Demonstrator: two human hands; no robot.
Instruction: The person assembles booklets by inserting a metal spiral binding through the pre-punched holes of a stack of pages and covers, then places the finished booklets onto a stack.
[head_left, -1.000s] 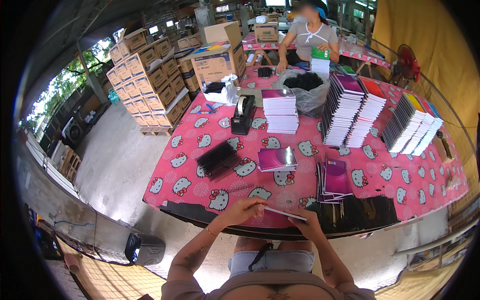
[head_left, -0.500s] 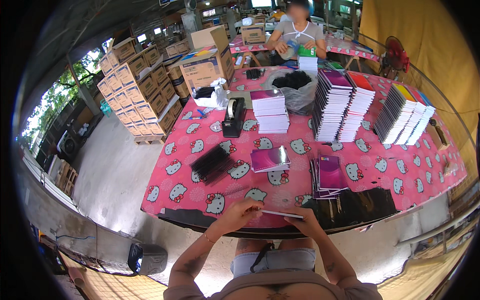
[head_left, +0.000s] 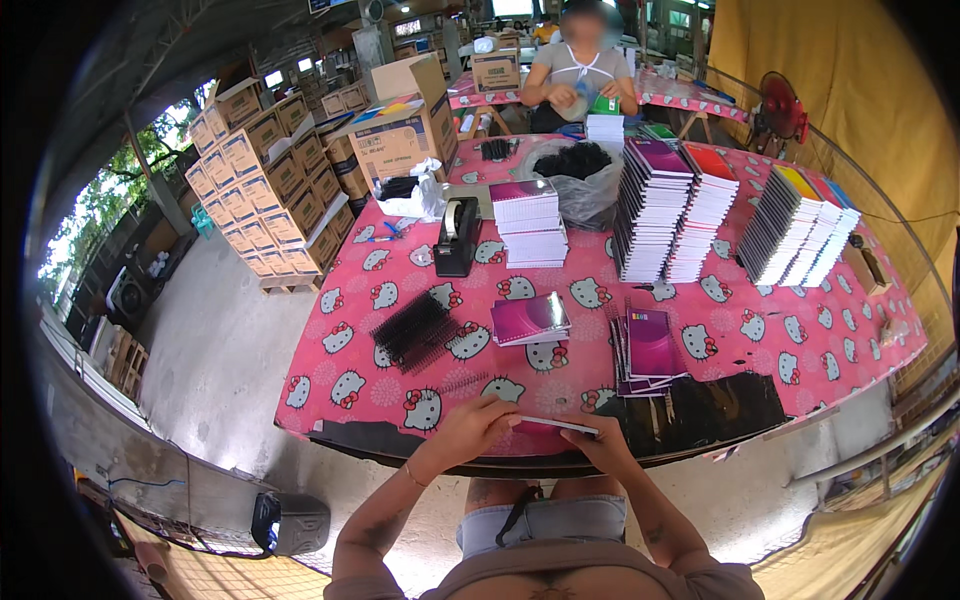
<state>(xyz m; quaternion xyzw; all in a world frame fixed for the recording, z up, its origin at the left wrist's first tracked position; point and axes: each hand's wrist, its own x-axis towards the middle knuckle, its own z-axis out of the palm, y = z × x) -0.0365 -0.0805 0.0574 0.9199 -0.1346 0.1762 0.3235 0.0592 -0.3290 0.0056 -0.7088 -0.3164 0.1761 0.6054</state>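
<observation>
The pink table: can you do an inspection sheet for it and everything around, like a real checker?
Surface: pink table, cat-patterned cover; dark, worn patch along the near edge.
Job's things: thin notebook held at the near edge; low piles of purple notebooks; black coils, one lying apart.
Clutter: tape dispenser, pens, open bag heaped with something black.
Grips: right grip on the thin notebook's right end; left grip at its left end, contact unclear.
Cables: thin blue cord, lower left.
Surroundings: stacked cartons, red fan, co-worker across the table.
</observation>
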